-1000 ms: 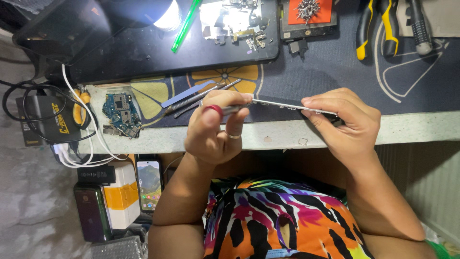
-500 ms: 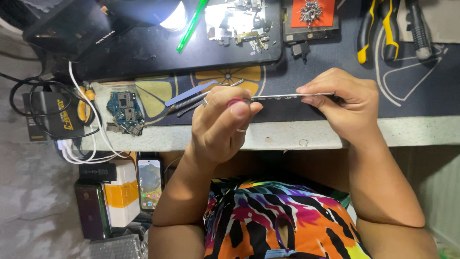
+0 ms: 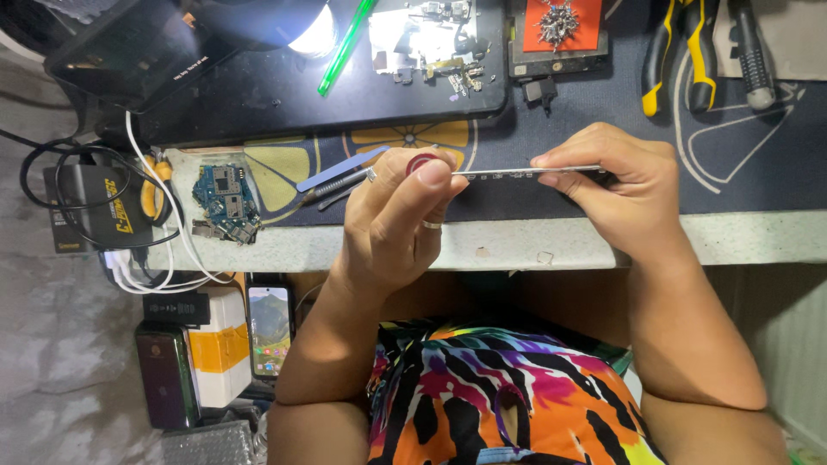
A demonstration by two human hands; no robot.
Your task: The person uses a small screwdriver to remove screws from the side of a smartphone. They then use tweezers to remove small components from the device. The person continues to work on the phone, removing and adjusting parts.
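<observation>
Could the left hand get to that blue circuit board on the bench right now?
Probably not at once: the left hand is busy pinching tools and one end of the thin phone. Otherwise the path to the circuit board looks open.

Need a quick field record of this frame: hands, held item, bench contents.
left hand: grips the left end of the thin flat device, tweezers tucked in the fingers
right hand: holds the right end
thin flat device: edge-on, level, above the bench edge
tweezers: point left
circuit board: blue, left on the bench
pliers: yellow-handled, top right
lamp: lit, top
</observation>
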